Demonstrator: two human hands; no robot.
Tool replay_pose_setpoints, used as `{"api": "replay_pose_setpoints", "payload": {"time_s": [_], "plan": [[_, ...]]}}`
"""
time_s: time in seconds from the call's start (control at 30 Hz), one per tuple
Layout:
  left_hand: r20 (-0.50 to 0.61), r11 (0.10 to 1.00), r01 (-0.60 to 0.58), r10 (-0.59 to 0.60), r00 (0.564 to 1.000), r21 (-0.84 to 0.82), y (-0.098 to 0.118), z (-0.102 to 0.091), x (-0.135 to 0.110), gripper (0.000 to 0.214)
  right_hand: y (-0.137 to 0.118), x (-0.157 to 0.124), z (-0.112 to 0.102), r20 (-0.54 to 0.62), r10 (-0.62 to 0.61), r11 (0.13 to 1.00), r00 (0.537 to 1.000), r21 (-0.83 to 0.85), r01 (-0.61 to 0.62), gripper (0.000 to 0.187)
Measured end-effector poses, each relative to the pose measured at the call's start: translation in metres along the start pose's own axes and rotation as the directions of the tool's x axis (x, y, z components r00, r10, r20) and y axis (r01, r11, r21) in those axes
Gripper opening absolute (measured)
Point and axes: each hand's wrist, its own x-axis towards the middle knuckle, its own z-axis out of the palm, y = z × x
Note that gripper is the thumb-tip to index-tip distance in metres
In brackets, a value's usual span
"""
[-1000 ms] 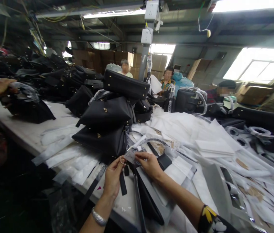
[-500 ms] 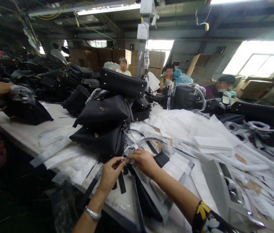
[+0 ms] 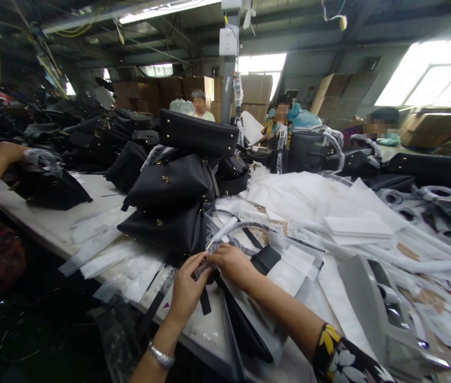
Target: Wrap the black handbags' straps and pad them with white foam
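My left hand point(image 3: 189, 287) and my right hand point(image 3: 232, 264) meet fingertip to fingertip above the table's near edge. Both are closed in a pinch. The right fingers grip the base of a plastic-wrapped bag handle point(image 3: 245, 227), which arches up behind them. What lies between the left fingertips is small and hidden by the fingers. Below my hands, a black handbag point(image 3: 247, 327) lies partly over white wrapping, with black straps point(image 3: 205, 302) hanging near it. Just behind stands a stack of black handbags point(image 3: 172, 183) with gold-coloured fittings.
White foam sheets and paper point(image 3: 301, 199) cover the table's middle. A grey plastic tape dispenser point(image 3: 373, 303) stands at right. Clear plastic strips point(image 3: 101, 250) lie at left. Another person's hand point(image 3: 8, 154) holds a black bag point(image 3: 52, 186) there. A grey post point(image 3: 229, 90) rises behind.
My left hand has shifted up and closer to the right hand, its fingers now more gathered. The right hand stays at the handle. The view has tilted slightly.
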Motion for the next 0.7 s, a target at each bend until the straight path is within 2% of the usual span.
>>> {"api": "replay_pose_setpoints", "payload": {"time_s": [0.07,0.13,0.2,0.37,0.43,0.5,0.57,0.63,0.7], "plan": [[0.01,0.999,-0.006,0.005,1.0,0.048,0.005,-0.004,0.0,0.032,0.004,-0.004,0.003,-0.07,0.05,0.986,0.996,0.164,-0.038,0.029],[0.025,0.996,0.017,-0.019,1.0,0.086,0.009,-0.011,-0.004,0.036,0.01,-0.009,0.004,-0.149,0.117,0.95,0.982,0.306,-0.067,0.032],[0.028,0.991,0.068,-0.071,0.997,0.115,0.009,-0.016,-0.012,0.042,0.016,-0.015,0.004,-0.19,0.181,0.926,0.965,0.364,-0.102,0.033],[0.01,0.973,0.217,-0.218,0.976,0.078,-0.004,-0.018,-0.062,0.041,0.033,-0.025,0.004,-0.165,0.277,0.935,0.947,0.274,-0.225,0.032],[0.014,0.967,0.252,-0.253,0.967,0.037,-0.003,-0.015,-0.085,0.04,0.04,-0.026,0.005,-0.161,0.296,0.938,0.942,0.233,-0.255,0.031],[-0.013,0.969,0.238,-0.238,0.971,0.061,0.006,-0.01,-0.103,0.035,0.044,-0.023,0.007,-0.157,0.297,0.94,0.942,0.222,-0.259,0.029],[-0.007,0.977,0.157,-0.157,0.988,0.146,0.017,-0.004,-0.111,0.026,0.045,-0.018,0.008,-0.156,0.293,0.94,0.943,0.226,-0.255,0.029],[0.07,0.977,0.08,-0.096,0.993,0.2,0.025,0.002,-0.11,0.021,0.039,-0.014,0.004,-0.171,0.296,0.94,0.94,0.226,-0.255,0.028],[0.131,0.981,0.11,-0.131,0.983,0.158,0.028,0.008,-0.104,0.029,0.027,-0.018,-0.007,-0.212,0.319,0.938,0.923,0.212,-0.275,0.027]]}}
